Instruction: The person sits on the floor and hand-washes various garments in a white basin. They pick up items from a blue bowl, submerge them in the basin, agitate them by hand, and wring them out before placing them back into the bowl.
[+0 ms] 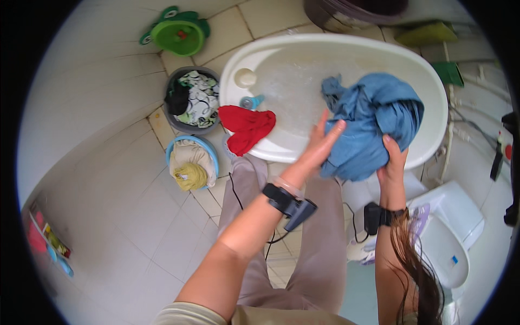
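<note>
A large bundle of blue cloth (pixel 374 124), crumpled and folded over itself, is held up over the near right side of a white plastic tub (pixel 238 64) with water in it. My left hand (pixel 323 142) presses against the bundle's left side, its lower fingers partly hidden by the fabric. On the near right side my right hand (pixel 394 158) grips the same cloth, thumb on top and fingers underneath. To the left, a red cloth (pixel 247 128) hangs over the tub's rim, beside a small blue item (pixel 251 102).
Left of the tub stand a grey basin (pixel 169 116) of patterned and black clothes and a blue basin (pixel 215 157) with beige and yellow-green cloth. A green basin (pixel 179 38) and a dark bucket (pixel 338 16) lie beyond. A white toilet (pixel 447 244) stands at right.
</note>
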Demonstrator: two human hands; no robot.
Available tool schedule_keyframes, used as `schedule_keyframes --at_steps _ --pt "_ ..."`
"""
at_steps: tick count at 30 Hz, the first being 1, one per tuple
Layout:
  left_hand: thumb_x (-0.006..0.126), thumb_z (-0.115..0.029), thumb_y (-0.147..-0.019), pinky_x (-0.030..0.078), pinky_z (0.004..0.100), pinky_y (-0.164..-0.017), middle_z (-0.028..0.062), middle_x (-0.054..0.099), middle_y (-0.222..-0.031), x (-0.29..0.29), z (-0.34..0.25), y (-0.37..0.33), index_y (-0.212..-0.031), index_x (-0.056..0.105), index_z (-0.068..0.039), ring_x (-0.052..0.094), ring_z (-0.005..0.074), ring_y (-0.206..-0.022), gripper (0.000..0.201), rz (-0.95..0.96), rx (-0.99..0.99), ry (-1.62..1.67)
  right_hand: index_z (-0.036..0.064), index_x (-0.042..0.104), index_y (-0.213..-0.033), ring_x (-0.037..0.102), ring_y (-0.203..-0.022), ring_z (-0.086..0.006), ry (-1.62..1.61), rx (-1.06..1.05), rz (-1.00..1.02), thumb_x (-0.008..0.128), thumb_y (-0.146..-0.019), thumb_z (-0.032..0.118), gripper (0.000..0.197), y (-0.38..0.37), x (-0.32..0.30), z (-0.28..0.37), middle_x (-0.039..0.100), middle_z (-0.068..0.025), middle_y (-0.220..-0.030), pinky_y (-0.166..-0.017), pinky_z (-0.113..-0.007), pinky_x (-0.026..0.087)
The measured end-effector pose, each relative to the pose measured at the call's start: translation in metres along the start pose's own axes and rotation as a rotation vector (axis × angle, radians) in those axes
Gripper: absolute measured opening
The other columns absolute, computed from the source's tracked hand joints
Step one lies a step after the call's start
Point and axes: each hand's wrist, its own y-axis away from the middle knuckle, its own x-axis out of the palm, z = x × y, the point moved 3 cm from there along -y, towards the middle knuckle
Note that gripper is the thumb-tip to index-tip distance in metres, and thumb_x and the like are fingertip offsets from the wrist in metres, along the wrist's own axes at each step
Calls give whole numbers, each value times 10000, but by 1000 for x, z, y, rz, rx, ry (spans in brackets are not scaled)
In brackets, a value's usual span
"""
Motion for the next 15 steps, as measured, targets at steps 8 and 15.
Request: schedule_keyframes --at_steps 8,15 --pt "676 -393 -875 471 316 -894 143 672 -1085 6 -21 35 -1188 592 -4 622 199 -1012 506 -116 86 158 10 469 -1327 565 -1157 -293 -205 369 86 588 -881 338 567 9 9 -22 560 -144 -1298 -1021 -408 433" --pt "684 -315 -871 497 331 -813 148 696 -971 3 -53 64 -1092 609 -1 657 211 -889 391 -185 326 188 13 507 -1291 580 -1120 -280 -193 343 215 506 -894 404 557 13 20 -10 586 -141 -1258 -1010 -392 436"
